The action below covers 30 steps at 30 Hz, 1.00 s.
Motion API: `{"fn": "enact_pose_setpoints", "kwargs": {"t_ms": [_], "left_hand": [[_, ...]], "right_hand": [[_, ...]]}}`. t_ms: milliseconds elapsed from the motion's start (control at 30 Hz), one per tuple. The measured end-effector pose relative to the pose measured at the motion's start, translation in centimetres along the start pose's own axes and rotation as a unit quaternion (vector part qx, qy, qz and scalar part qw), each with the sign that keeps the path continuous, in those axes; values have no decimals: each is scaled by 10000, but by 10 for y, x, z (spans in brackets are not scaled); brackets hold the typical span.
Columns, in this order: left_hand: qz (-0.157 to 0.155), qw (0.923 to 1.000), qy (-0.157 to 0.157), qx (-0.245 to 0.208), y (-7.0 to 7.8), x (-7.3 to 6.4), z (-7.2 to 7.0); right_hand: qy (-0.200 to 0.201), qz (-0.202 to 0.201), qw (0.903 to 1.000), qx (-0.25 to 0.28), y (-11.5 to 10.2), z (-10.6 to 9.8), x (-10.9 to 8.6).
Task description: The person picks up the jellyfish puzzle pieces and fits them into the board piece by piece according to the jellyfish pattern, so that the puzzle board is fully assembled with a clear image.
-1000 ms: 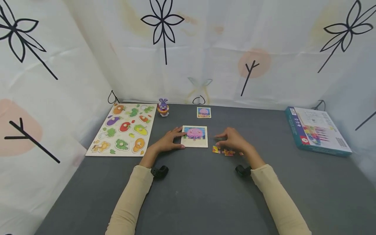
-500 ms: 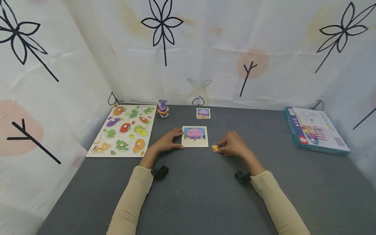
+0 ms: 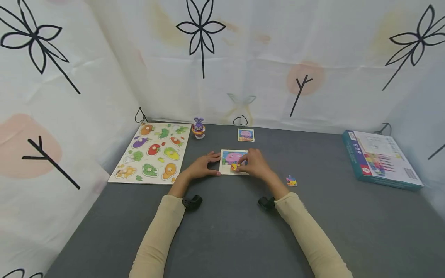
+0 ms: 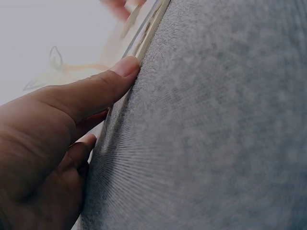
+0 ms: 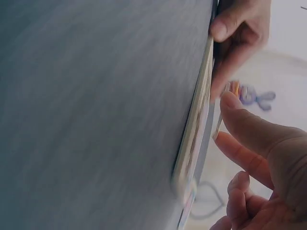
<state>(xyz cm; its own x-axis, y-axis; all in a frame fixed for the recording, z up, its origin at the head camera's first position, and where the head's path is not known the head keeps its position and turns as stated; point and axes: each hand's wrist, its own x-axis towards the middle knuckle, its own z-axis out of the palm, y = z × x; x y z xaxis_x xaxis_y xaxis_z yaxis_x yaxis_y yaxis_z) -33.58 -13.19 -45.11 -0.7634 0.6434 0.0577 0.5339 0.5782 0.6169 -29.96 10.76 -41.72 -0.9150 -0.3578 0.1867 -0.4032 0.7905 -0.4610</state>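
Observation:
A small square jigsaw puzzle board [image 3: 226, 171] lies on the grey table; its upper part shows a pink cartoon octopus, and a pale strip runs along its near side. My left hand [image 3: 200, 166] rests at the board's left side, thumb and fingers touching its edge. Over the lower part of the board, my right hand [image 3: 258, 164] pinches a yellow-orange puzzle piece [image 3: 234, 166] between thumb and finger. In the right wrist view that piece [image 5: 218, 125] is tilted up, apart from the board. One loose puzzle piece or joined group [image 3: 291, 180] lies right of the right hand.
Behind the board lies a small octopus picture card [image 3: 246, 134]. A vegetable puzzle board [image 3: 142, 179] lies at the left, with a purple rabbit figurine [image 3: 198, 128] beside it. On the right stands a flat teal box [image 3: 386, 160]. White patterned cloth [image 3: 156, 77] surrounds the table.
My right hand picked a yellow-orange puzzle piece from the loose ones at the right and moved left over the board with it. The left hand stays at the board's left edge.

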Motion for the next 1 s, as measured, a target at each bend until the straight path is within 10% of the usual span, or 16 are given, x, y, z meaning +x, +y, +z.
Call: {"fn": "enact_pose_setpoints", "kwargs": {"t_ms": [1000], "left_hand": [[-54, 9998, -148, -121, 0, -1, -4]], "right_hand": [[-382, -668, 9914, 1058, 10, 11, 24]]}}
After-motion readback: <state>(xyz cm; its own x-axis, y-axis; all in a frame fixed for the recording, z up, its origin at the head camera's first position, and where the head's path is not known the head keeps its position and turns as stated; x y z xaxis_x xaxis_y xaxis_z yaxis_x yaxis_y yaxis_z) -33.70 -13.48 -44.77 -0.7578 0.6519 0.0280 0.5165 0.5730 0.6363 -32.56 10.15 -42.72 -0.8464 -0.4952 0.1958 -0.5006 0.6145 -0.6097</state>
